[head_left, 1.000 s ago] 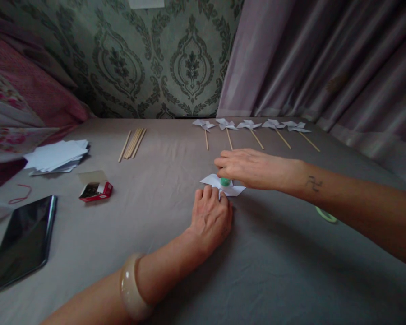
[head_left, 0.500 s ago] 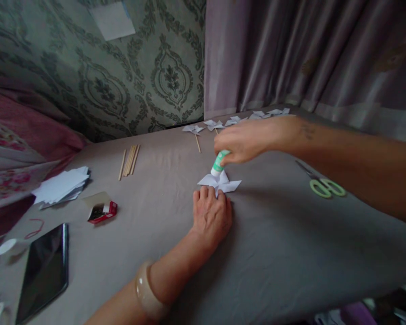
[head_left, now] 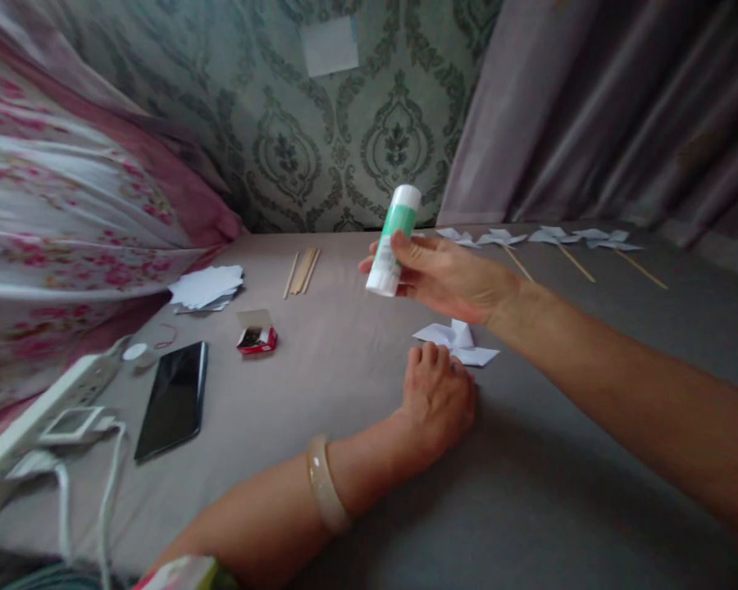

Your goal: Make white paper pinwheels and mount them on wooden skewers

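A green and white glue stick (head_left: 399,225) is raised above the cloth-covered surface. Its white body is tilted, and my right hand (head_left: 448,274) is wrapped around it, thumb in front. Below, a folded white paper pinwheel (head_left: 465,342) lies flat on the cloth. My left hand (head_left: 438,400) presses on its near edge with curled fingers, hiding part of it. The left fingertips are partly out of sight against the paper.
Finished pinwheels (head_left: 553,236) on sticks lie along the back right. Wooden sticks (head_left: 303,272), stacked paper (head_left: 206,287), a small red box (head_left: 258,337), a phone (head_left: 173,401) and a power strip (head_left: 89,381) with cables are on the left.
My right hand has lifted the glue stick off the pinwheel, up and away, and turned it. The left hand stays on the paper. The view has swung left.
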A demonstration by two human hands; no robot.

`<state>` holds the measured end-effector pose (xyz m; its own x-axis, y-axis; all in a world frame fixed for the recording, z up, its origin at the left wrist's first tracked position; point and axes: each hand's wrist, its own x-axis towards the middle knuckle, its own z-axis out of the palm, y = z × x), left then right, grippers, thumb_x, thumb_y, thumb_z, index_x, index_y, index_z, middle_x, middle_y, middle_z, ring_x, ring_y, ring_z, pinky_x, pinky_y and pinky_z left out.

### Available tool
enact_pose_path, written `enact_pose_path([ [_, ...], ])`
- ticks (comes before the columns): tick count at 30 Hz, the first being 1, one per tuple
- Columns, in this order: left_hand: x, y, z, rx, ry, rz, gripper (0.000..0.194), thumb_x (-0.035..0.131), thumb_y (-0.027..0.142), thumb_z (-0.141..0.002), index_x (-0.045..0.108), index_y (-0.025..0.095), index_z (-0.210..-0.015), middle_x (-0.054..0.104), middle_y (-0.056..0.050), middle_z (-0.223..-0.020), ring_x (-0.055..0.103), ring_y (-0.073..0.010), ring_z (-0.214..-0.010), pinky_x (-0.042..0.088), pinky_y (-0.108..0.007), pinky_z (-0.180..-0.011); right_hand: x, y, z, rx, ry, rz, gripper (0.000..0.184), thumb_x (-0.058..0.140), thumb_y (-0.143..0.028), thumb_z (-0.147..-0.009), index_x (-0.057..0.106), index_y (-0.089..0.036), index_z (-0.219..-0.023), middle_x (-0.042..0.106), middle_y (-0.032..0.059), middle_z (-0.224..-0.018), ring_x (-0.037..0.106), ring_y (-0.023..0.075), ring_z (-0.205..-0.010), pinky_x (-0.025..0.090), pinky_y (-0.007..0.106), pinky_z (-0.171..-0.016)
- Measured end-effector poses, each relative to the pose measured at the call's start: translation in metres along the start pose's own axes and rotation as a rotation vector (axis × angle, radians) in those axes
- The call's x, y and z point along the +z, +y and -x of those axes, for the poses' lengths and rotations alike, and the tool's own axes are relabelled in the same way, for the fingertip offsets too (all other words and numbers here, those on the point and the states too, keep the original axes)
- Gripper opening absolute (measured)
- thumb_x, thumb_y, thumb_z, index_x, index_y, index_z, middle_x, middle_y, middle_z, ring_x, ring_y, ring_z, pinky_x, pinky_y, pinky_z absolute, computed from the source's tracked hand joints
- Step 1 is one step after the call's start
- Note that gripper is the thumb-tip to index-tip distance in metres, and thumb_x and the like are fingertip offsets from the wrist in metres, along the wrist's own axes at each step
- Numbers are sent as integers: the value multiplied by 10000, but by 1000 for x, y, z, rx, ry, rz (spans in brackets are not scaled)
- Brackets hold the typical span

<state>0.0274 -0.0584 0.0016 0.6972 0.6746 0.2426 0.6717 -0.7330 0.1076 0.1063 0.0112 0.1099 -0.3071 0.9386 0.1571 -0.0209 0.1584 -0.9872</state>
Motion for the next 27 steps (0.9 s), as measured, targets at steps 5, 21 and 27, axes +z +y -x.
enact_pose_path([
  [5, 1, -1, -1, -11, -15, 44, 312, 411, 255, -916, 673, 86, -921, 628, -160, -946, 495, -261, -928, 375, -387, -775, 42, 41, -48, 57, -107, 134, 132, 700, -235, -783, 638, -161, -873, 700, 28, -849, 628, 131, -779, 489, 245, -687],
  [21, 18, -8, -4, 99, -48, 123, 296, 446, 228, -877, 702, 153, -1006, 635, -140, -1201, 444, -274, -1194, 334, -434, -993, 97, 115, -110, 80, -213, 405, 225, 752, -85, -601, 593, -155, -744, 616, -33, -691, 601, 132, -690, 508, 273, -688],
  [27, 5, -8, -3, -3, 4, 123, 292, 433, 256, -901, 685, 132, -979, 641, -161, -1108, 513, -286, -1035, 397, -425, -850, 62, 75, -89, 96, -95, 342, 334, 768, -95, -635, 638, -152, -937, 696, 53, -958, 648, 138, -844, 543, 252, -742],
])
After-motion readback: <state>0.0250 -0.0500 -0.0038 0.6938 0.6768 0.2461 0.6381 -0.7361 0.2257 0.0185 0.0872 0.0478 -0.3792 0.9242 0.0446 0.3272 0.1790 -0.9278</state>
